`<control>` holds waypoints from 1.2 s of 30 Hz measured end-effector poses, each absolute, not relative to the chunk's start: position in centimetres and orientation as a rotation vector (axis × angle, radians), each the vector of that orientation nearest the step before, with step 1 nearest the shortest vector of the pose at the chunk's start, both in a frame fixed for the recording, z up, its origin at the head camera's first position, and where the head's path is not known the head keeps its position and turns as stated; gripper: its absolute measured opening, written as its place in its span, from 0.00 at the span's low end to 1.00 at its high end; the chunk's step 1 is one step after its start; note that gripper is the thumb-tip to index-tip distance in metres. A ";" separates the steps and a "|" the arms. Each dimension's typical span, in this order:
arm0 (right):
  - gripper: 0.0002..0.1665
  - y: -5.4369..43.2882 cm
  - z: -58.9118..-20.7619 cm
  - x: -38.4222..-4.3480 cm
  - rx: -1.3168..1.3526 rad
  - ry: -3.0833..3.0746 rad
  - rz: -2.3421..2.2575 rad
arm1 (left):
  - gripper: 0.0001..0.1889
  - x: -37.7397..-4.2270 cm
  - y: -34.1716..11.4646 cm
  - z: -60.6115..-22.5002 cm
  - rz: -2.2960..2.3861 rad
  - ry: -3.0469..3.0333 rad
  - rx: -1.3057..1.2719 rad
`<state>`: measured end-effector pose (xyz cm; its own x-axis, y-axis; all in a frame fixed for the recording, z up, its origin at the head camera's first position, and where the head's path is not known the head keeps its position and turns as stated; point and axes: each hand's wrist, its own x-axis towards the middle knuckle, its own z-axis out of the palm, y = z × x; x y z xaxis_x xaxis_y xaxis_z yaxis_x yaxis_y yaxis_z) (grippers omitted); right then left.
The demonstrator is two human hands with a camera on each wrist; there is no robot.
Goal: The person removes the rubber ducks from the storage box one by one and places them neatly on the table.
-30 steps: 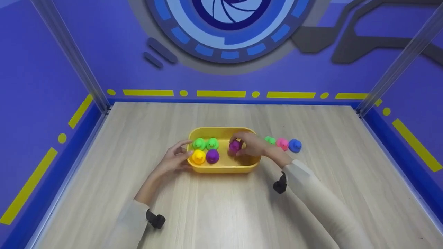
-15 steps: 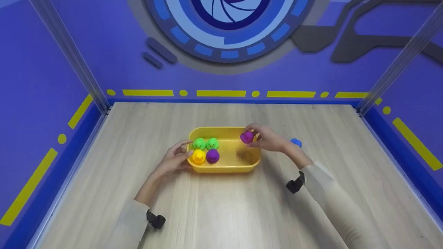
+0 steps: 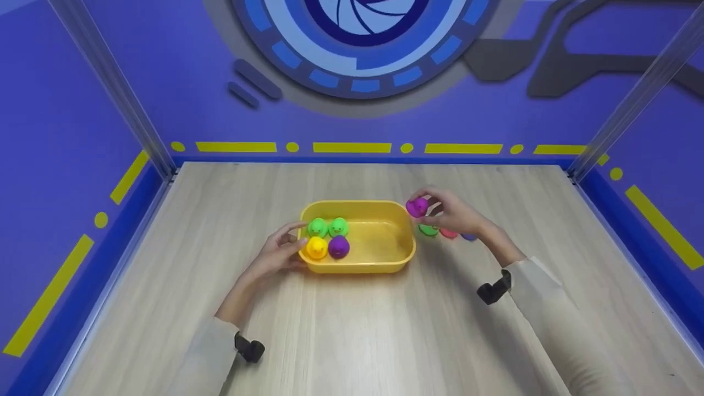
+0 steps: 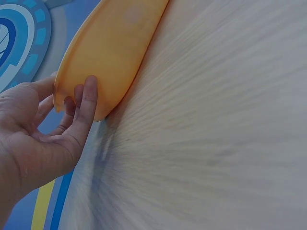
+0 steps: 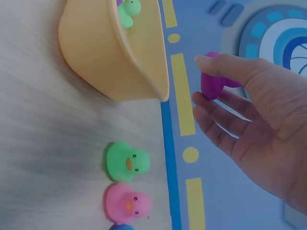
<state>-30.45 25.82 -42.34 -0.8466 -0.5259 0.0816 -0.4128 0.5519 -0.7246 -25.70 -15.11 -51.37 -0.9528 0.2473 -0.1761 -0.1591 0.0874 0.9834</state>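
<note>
A yellow plastic tub (image 3: 379,268) stands on the table. My left hand (image 3: 278,250) grips its left end, with fingers against the outer wall (image 4: 110,52) in the left wrist view. Two green rubber ducks (image 3: 318,227), a yellow duck (image 3: 317,248) and a dark purple duck (image 3: 339,247) sit in the tub's left half. Just past the tub's right rim, my right hand (image 3: 454,212) pinches a magenta-purple rubber duck (image 3: 417,207) between thumb and fingers, raised above the table. Below that hand a green duck (image 5: 125,162), a pink duck (image 5: 125,203) and a blue duck (image 5: 122,227) stand in a row.
The wooden tabletop (image 3: 352,330) is bounded by a blue back wall (image 3: 181,99) with yellow markings and by side walls. Metal posts (image 3: 118,93) rise at the back corners. Black wrist cameras (image 3: 250,349) sit at both cuffs.
My right hand has lifted the magenta-purple duck out of the tub's right half and carried it right, over the rim. The left hand has stayed on the tub.
</note>
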 end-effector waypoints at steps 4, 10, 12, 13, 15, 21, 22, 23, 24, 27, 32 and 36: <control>0.26 26.7 -42.8 -30.3 -0.804 2.644 -1.203 | 0.27 -25.7 -15.1 -51.3 1.937 2.071 0.072; 0.27 28.1 -43.3 -30.1 -0.779 2.659 -1.242 | 0.26 -25.9 -15.0 -51.2 1.943 2.066 0.052; 0.27 28.6 -43.3 -29.9 -0.766 2.684 -1.247 | 0.26 -25.9 -14.9 -51.2 1.940 2.070 0.075; 0.27 28.8 -43.4 -29.7 -0.762 2.698 -1.246 | 0.27 -25.9 -14.9 -51.1 1.936 2.076 0.087; 0.27 29.2 -43.5 -29.5 -0.748 2.720 -1.245 | 0.27 -25.9 -14.9 -51.2 1.929 2.080 0.098; 0.26 30.3 -43.7 -28.8 -0.763 2.753 -1.196 | 0.26 -25.5 -15.1 -51.5 1.934 2.068 0.066; 0.26 30.5 -43.7 -28.8 -0.776 2.756 -1.189 | 0.26 -25.5 -15.1 -51.5 1.938 2.067 0.063; 0.26 30.8 -43.6 -28.7 -0.786 2.757 -1.186 | 0.26 -25.5 -15.1 -51.6 1.944 2.062 0.059; 0.26 31.0 -43.5 -28.6 -0.800 2.759 -1.184 | 0.26 -25.5 -15.1 -51.6 1.948 2.059 0.056; 0.26 31.7 -43.4 -28.4 -0.823 2.773 -1.184 | 0.26 -25.4 -15.1 -51.6 1.968 2.046 0.051; 0.27 33.0 -43.4 -28.1 -0.804 2.807 -1.197 | 0.27 -25.3 -15.2 -51.6 1.978 2.031 0.078; 0.27 33.7 -43.7 -28.1 -0.797 2.825 -1.200 | 0.28 -25.5 -15.2 -51.6 1.964 2.033 0.094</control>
